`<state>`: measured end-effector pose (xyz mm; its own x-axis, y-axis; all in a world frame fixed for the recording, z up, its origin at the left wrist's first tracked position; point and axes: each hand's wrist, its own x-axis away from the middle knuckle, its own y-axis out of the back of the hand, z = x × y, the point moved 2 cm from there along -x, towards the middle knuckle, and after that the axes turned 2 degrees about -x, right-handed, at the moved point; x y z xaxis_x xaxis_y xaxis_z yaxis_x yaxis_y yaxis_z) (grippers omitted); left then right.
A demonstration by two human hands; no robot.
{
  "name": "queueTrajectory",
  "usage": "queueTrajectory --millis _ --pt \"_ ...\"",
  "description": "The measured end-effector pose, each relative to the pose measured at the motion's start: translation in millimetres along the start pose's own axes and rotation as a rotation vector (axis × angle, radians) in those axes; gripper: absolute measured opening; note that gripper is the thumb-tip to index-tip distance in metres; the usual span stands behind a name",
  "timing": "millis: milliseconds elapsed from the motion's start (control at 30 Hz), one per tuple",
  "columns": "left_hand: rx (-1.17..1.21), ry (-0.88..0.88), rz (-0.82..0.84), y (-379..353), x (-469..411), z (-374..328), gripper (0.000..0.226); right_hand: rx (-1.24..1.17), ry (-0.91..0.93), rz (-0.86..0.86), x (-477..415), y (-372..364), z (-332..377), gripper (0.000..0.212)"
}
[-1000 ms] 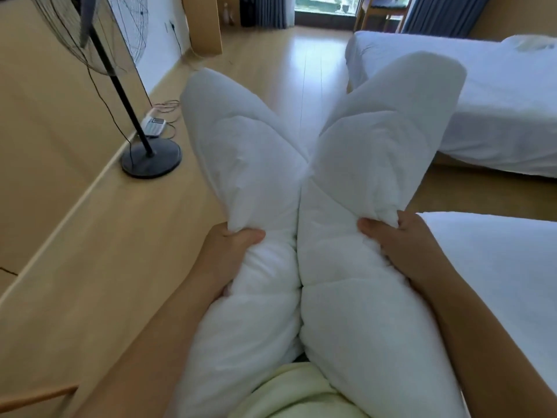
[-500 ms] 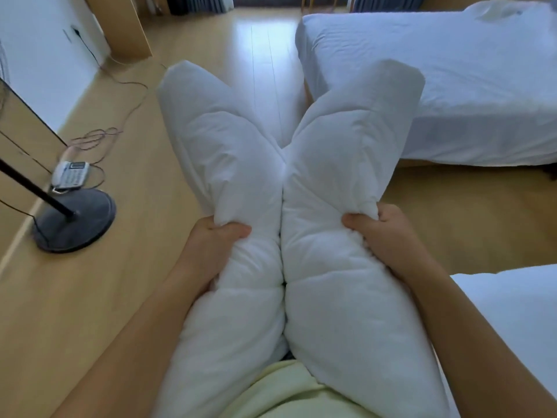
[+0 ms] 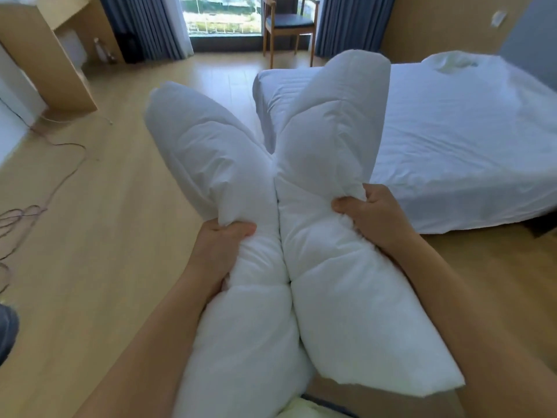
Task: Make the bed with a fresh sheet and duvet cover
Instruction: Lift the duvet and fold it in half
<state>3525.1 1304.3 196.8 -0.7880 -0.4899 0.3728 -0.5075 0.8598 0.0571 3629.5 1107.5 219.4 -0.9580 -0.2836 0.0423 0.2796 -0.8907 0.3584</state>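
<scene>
Wood-floored bedroom; white-sheeted bed (image 3: 452, 140) at right, chair (image 3: 289, 25) by the window.
Folded white duvet (image 3: 301, 267) held up in front of the person; left hand (image 3: 220, 245) and right hand (image 3: 373, 218) each closed tight on one fold.

A wooden chair (image 3: 288, 25) stands by the window (image 3: 223, 13), between blue curtains (image 3: 150, 25).

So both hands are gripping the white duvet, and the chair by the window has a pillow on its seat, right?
Not quite. The head view shows the chair by the window with a bare dark seat, no pillow on it. The rest holds: the left hand and right hand both grip the white duvet.
</scene>
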Motion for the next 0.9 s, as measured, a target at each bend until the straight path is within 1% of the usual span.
queueTrajectory --millis 167,233,267,333,467,633,767,900 --pt "0.017 -0.018 0.103 -106 -122 -60 0.006 -0.053 -0.020 -0.172 -126 59 -11 0.039" --pt "-0.006 -0.043 0.157 -160 -157 -90 0.006 -0.057 -0.002 -0.225 -171 95 -11 0.042" --pt "-0.010 -0.060 0.178 -188 -173 -106 0.006 -0.060 0.016 -0.256 -194 113 -11 0.047" --pt "-0.015 -0.088 0.193 -241 -206 -131 0.006 -0.061 0.044 -0.286 -241 153 -15 0.052" --pt "0.000 -0.104 0.206 -342 -268 -164 0.009 -0.069 0.088 -0.263 -335 232 -27 0.042" --pt "0.047 -0.103 0.151 -476 -331 -209 0.008 -0.053 0.143 -0.194 -452 344 -44 0.043" --pt "0.099 -0.109 0.087 -557 -381 -258 0.006 -0.030 0.202 -0.160 -543 415 -41 0.045" --pt "0.167 -0.168 0.038 -627 -447 -306 0.017 0.001 0.260 -0.158 -640 469 -38 0.041"
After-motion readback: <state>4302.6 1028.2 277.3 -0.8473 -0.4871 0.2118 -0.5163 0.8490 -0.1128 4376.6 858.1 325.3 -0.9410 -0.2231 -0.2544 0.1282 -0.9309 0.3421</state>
